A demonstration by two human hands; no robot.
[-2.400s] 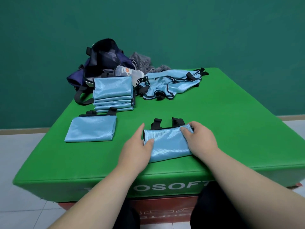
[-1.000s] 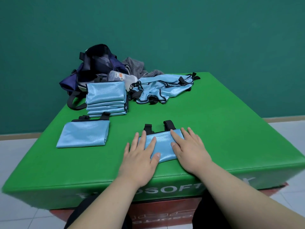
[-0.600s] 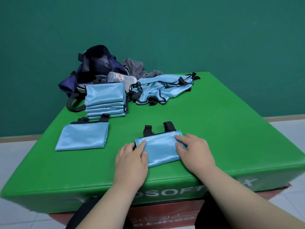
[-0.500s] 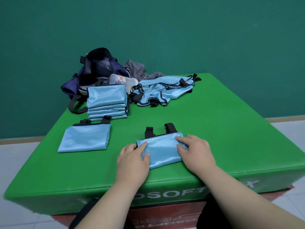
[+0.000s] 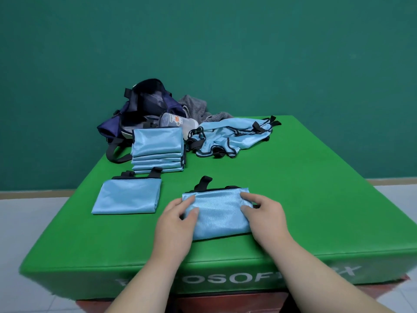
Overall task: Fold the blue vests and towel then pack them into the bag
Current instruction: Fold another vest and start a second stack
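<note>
Because the bag (image 5: 140, 109) slumped at the far left corner with a bottle (image 5: 178, 123) lying at its opening, anything pushed in carelessly could have jammed against that bottle. Beside it the unfolded vests (image 5: 228, 136) lay heaped with black straps tangled, so lifting one might have dragged another along. The grey towel (image 5: 194, 107) sat crumpled behind them, not yet folded. Just in front of the bag, the stack (image 5: 156, 143) of folded vests looked glossy and slippery; a nudge could have fanned it out. A lone vest (image 5: 128, 197) lay flat before the stack.

Near the front edge lay the held vest (image 5: 220, 213). The left hand (image 5: 176, 222) pinched its left end with the thumb on top, and the right hand (image 5: 264, 218) curled over its right end. A grip on the top layer alone could have let the fold spring open on lifting. Its strap (image 5: 204, 180) stuck out behind, free to catch.

Behind everything stood a dark green wall (image 5: 225, 53). A pale tiled floor (image 5: 22, 222) ran below it. The surface was a bright green padded mat (image 5: 293, 188) with white lettering on its front face.
</note>
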